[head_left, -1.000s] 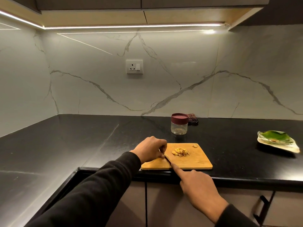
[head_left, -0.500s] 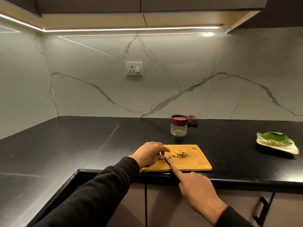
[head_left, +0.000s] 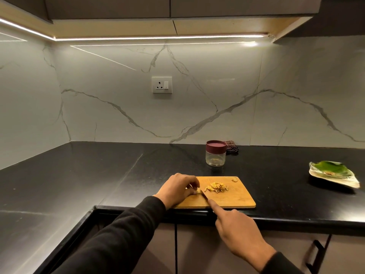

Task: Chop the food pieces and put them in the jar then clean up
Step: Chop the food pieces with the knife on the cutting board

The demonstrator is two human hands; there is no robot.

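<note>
A wooden cutting board [head_left: 233, 198] lies at the counter's front edge with a small heap of chopped yellowish food [head_left: 216, 187] near its middle and one stray bit [head_left: 234, 179] at the far side. My left hand [head_left: 177, 188] pins a small food piece [head_left: 198, 191] against the board's left part. My right hand [head_left: 239, 232] grips a knife [head_left: 204, 195], index finger stretched along its spine, the blade down beside the pinned piece. A clear jar [head_left: 215, 158] with a maroon lid stands behind the board, lid on.
A leaf-shaped plate [head_left: 333, 174] with a green centre and a scrap on it rests at the right. A dark checked cloth [head_left: 232, 148] lies behind the jar by the marble wall. Black counter [head_left: 98, 175] wraps around to the left. Cabinet handle [head_left: 316, 254] below.
My left hand has shifted slightly on the small piece, fingers curling over it. The knife stays beside it with small cutting motions. The view has tilted a little.
</note>
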